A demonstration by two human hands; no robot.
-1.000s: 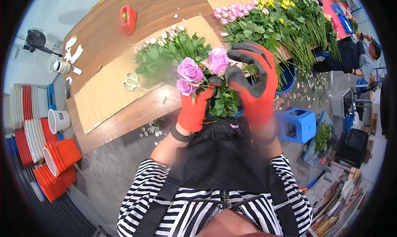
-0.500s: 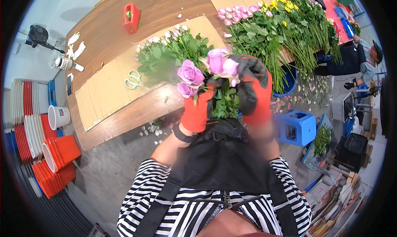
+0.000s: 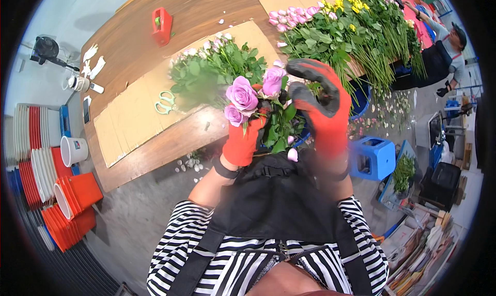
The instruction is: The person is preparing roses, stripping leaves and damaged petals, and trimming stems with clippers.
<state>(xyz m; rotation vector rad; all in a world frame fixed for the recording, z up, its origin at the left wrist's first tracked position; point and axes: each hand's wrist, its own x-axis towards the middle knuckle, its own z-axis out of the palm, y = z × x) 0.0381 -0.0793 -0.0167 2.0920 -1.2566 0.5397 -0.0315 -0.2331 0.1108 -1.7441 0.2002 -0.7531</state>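
Note:
Lavender roses (image 3: 242,94) with green leaves are in my left hand (image 3: 243,141), which wears a red and black work glove and is closed round them below the blooms. Just right of the blooms, my right hand (image 3: 326,107), gloved alike, has its fingers curved and its thumb apart, with nothing seen between them. A loose pink petal (image 3: 292,155) shows in front of my black apron (image 3: 279,192), below the leaves. Beyond my left hand, a bunch of pale pink roses (image 3: 219,58) lies on cardboard (image 3: 134,118).
Mint-handled scissors (image 3: 165,103) and a red tape dispenser (image 3: 161,26) lie on the wooden table (image 3: 201,12). Pink and yellow roses (image 3: 330,37) pile at the far right. A blue stool (image 3: 373,157) stands right, orange buckets (image 3: 77,192) left. Another person (image 3: 448,53) is at far right.
My right hand has drawn away from the blooms and opened. Loose petals now show below the roses. The right-hand bloom looks slimmer. The other person has reached an arm toward the table.

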